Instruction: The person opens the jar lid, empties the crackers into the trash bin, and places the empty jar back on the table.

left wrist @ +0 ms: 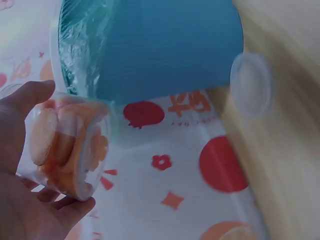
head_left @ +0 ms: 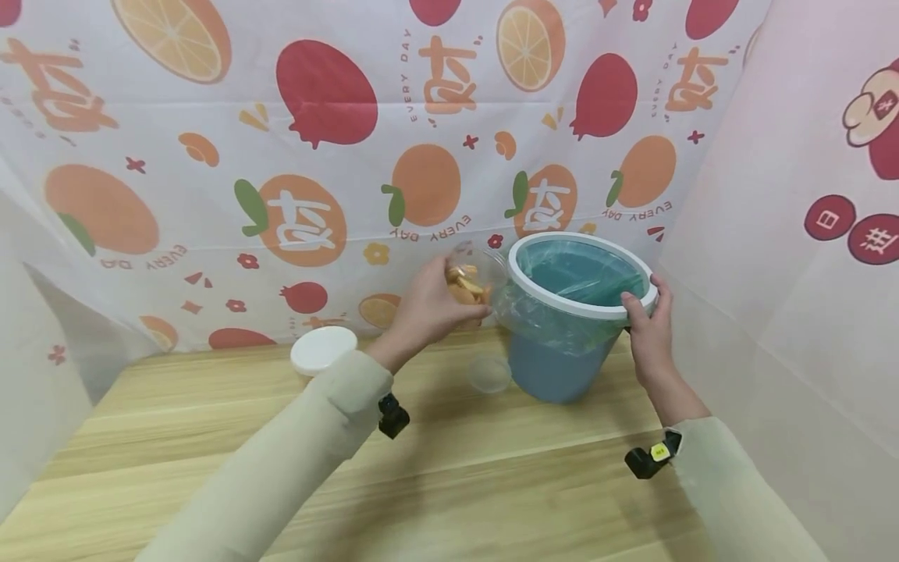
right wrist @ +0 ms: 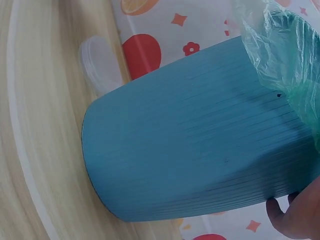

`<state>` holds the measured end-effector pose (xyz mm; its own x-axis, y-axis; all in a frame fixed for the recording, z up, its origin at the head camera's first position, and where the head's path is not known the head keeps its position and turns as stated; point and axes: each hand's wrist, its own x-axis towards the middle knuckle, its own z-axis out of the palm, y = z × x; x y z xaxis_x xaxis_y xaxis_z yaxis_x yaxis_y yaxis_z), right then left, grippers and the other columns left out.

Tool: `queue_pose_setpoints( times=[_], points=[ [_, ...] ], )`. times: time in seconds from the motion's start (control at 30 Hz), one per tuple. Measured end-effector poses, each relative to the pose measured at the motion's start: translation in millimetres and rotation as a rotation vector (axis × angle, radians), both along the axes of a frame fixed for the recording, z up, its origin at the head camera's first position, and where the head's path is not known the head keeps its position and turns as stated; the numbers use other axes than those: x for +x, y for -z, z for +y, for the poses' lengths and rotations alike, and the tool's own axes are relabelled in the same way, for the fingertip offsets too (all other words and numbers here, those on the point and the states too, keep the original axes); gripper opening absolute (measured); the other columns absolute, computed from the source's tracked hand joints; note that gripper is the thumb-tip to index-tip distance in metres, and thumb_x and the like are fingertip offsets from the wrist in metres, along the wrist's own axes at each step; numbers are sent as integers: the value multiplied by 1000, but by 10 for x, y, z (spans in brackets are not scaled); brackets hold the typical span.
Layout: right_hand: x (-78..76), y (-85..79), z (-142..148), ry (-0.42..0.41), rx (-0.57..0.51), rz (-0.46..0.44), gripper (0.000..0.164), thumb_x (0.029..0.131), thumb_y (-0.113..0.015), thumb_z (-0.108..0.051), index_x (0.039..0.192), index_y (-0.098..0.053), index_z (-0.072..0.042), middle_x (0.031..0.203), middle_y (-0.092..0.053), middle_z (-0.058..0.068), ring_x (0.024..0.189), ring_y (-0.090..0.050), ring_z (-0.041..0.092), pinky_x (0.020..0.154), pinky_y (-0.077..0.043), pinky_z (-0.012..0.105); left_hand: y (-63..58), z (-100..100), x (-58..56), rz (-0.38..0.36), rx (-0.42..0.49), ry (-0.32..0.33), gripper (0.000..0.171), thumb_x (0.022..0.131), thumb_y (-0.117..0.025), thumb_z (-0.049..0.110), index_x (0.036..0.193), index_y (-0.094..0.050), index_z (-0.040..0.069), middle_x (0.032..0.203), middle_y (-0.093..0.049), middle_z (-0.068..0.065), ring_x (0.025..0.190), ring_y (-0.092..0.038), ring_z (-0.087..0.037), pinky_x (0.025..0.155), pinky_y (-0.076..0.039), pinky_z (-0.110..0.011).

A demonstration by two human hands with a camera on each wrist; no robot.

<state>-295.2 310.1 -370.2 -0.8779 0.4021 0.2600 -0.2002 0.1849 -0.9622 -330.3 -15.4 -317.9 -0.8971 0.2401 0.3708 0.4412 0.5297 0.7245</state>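
My left hand (head_left: 434, 303) grips a clear plastic tub (left wrist: 70, 142) of orange and yellowish pieces, thumb on one side and fingers round the other. The tub is tipped toward a blue trash can (head_left: 555, 367), its mouth close beside the can's white rim (head_left: 523, 275). A thin green bag (head_left: 583, 273) lines the can and hangs over its outside. On the can's right side my right hand (head_left: 649, 332) holds the rim, thumb on top and fingers round the outside. A clear round lid (head_left: 489, 375) lies on the table left of the can's base.
A white round lidded container (head_left: 325, 349) stands at the back left of the wooden table (head_left: 449, 468). Behind the table hangs a fruit-printed sheet (head_left: 365, 187), and a pale printed sheet (head_left: 787, 312) rises at the right.
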Motion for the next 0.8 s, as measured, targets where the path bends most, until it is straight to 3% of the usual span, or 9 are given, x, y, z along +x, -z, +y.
queue_pose_setpoints(
  times=[0.13, 0.33, 0.63, 0.8],
  points=[
    [9, -20, 32, 9, 20, -6, 69, 102, -48, -38, 160, -11, -30, 169, -17, 3, 150, -24, 21, 125, -25, 50, -201, 82, -63, 0, -75, 45, 89, 73, -91, 30, 145, -42, 9, 125, -58, -6, 101, -62, -20, 81, -61, -32],
    [9, -30, 32, -14, 28, -8, 70, 103, -49, -37, 161, -9, -29, 169, -16, 3, 150, -24, 23, 125, -26, 53, -416, 202, -170, 49, -238, 0, 95, 73, -89, 34, 148, -37, 8, 122, -55, -6, 100, -55, -21, 82, -57, -34],
    [14, -58, -7, -10, 30, -19, 71, 103, -48, -38, 161, -9, -28, 169, -15, 3, 151, -24, 22, 124, -27, 52, -521, 406, -340, 143, -455, -45, 91, 78, -83, 37, 151, -36, 7, 134, -52, -13, 111, -56, -27, 98, -53, -43],
    [2, -63, -7, -19, 31, -16, 70, 103, -47, -36, 161, -8, -29, 169, -15, 3, 151, -24, 24, 123, -28, 53, -601, 473, -388, 225, -553, -61, 84, 76, -86, 31, 145, -42, 10, 122, -54, -11, 103, -53, -26, 91, -55, -41]
  ],
)
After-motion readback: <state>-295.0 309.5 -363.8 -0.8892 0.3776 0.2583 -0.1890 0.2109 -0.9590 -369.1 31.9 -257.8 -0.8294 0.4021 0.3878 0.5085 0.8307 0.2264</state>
